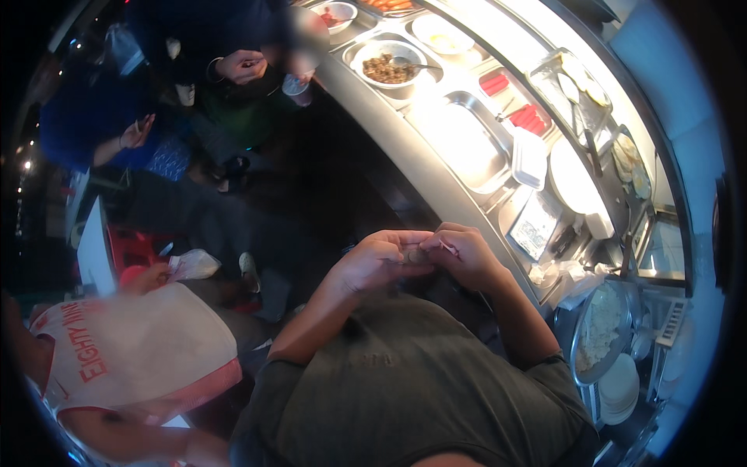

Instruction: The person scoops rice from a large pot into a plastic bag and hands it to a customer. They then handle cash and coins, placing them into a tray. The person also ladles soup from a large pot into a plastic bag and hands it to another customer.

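Observation:
Both of my hands meet in front of my dark shirt, close to the food counter's near edge. My left hand is palm up with its fingers curled around small round metal pieces that look like coins. Against its fingertips rests my right hand, bent inward over the coins. A small pale item shows between the right thumb and fingers; what it is cannot be made out. The right fingers partly cover the coins.
Along the right runs a lit steel counter with a bowl of minced food, a bright tray, foam boxes and a rice pan. A person in a white jersey is at my left; others stand beyond.

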`<state>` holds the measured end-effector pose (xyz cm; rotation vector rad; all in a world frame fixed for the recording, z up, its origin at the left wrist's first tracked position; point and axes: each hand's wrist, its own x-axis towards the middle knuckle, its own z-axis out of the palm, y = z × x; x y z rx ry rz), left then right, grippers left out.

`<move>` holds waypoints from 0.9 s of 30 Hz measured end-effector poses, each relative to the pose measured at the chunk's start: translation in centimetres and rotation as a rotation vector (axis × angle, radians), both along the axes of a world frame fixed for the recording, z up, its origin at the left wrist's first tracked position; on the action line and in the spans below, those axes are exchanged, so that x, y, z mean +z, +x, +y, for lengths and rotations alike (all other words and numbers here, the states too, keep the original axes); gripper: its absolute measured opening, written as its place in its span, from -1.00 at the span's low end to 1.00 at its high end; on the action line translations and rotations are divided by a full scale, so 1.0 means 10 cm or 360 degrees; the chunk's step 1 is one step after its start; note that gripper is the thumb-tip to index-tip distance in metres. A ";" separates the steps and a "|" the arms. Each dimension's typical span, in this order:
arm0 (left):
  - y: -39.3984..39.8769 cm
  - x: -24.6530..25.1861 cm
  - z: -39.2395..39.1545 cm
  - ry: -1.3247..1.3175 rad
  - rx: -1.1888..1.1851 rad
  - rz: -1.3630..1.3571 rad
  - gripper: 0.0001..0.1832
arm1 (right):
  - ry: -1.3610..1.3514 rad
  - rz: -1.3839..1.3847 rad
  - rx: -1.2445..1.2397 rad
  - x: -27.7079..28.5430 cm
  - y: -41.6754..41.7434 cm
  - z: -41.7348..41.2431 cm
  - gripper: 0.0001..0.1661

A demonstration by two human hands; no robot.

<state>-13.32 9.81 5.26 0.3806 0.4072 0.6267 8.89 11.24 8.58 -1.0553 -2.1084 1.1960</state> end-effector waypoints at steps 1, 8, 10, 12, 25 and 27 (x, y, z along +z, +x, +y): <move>0.01 0.02 0.03 0.0002 -0.0031 0.0004 -0.32 | -0.0004 -0.0015 -0.0022 0.00 0.03 0.01 -0.83; -0.02 -0.11 0.38 0.0020 -0.0236 -0.0149 -0.27 | -0.0291 -0.0009 -0.0261 0.05 0.06 0.12 -0.76; -0.08 -0.18 0.51 -0.0011 -0.0297 -0.0226 -0.25 | -0.0406 0.0054 -0.0336 0.05 0.03 0.19 -0.75; -0.14 -0.21 0.66 -0.0052 -0.0365 -0.0323 -0.21 | -0.0422 0.0147 -0.0354 -0.01 0.02 0.27 -0.74; -0.54 -0.03 1.57 -0.0183 -0.0580 -0.0306 -0.29 | -0.0472 0.0329 -0.0658 0.09 -0.46 0.81 -0.72; -0.51 0.05 1.71 -0.0228 -0.0542 -0.0231 -0.30 | -0.0437 0.0413 -0.0681 0.08 -0.45 0.94 -0.72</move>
